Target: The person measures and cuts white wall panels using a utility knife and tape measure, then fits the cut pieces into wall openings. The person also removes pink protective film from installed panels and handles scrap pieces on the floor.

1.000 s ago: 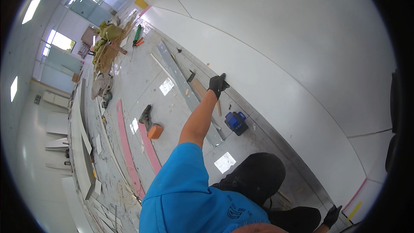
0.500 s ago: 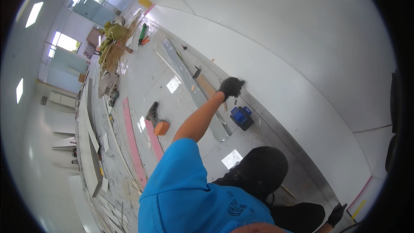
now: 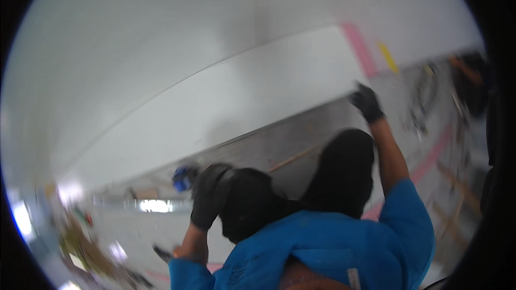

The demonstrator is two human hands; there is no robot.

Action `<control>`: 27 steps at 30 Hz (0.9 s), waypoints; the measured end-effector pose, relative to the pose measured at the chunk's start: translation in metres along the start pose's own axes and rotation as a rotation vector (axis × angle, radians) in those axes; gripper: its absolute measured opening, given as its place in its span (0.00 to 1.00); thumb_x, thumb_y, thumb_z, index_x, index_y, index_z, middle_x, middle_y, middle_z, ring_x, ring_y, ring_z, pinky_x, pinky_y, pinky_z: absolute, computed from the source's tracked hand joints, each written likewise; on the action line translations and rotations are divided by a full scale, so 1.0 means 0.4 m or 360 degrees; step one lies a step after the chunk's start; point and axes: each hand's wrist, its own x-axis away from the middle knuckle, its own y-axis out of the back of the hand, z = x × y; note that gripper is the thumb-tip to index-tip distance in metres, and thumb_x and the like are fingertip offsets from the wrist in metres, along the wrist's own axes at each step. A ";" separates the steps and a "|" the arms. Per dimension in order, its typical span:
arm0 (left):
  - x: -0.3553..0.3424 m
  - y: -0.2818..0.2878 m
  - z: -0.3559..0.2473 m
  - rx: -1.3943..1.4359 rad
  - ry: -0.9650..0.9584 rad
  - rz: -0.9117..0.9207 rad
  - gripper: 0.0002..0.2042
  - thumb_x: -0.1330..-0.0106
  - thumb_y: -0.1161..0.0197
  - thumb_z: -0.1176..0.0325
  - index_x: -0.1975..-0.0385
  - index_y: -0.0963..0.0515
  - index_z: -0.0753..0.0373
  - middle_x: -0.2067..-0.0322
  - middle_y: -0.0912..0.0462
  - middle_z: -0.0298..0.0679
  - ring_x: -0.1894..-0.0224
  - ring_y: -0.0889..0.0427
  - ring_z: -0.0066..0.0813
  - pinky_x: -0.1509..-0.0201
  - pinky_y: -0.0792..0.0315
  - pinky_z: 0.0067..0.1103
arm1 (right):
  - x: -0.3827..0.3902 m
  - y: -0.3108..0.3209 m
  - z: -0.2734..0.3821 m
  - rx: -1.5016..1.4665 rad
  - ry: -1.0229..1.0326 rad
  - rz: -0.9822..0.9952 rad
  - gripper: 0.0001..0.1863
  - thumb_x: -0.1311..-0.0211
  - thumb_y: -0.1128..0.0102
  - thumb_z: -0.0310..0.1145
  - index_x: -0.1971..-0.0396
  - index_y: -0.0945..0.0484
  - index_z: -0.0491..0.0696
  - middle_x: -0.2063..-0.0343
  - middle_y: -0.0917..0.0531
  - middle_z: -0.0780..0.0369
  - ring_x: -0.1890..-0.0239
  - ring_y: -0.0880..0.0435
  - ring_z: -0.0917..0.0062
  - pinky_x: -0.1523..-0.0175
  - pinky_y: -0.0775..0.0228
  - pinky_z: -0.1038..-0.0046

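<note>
My left hand [image 3: 210, 196], in a dark glove and smeared by motion, is beside my dark left knee, close to a blue-and-black tool [image 3: 183, 178] on the floor. I cannot make out its fingers or anything in them. My right hand [image 3: 367, 102], also gloved, is raised at the lower right corner of a long white wall panel [image 3: 269, 75], touching or very near it, with fingers apart. Pink tape [image 3: 357, 48] and a yellow strip [image 3: 387, 56] show on the wall beside that corner. A thin wooden strip [image 3: 293, 158] lies on the floor below the panel.
At the far right a person in dark clothing [image 3: 470, 83] is partly visible, with cords [image 3: 422, 102] and boards [image 3: 451, 198] on the floor nearby. At the left lie a metal strip [image 3: 123, 201], olive bags [image 3: 75, 236] and a dark tool [image 3: 161, 252]. The white wall runs across the top.
The view has swung round to face the wall squarely. My left hand has dropped back from the panel's edge to beside my knee. My right hand now shows higher in view, still by the panel's corner.
</note>
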 end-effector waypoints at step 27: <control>-0.174 -0.066 -0.086 -0.0015 0.0027 0.0399 0.11 0.42 0.41 0.69 0.60 0.23 0.62 0.65 0.19 0.44 0.61 0.21 0.42 0.56 0.30 0.33 | 0.038 -0.004 0.050 -0.0138 0.0010 -0.0105 0.10 0.37 0.43 0.35 0.62 0.26 0.45 0.65 0.20 0.61 0.65 0.17 0.76 0.60 0.22 0.74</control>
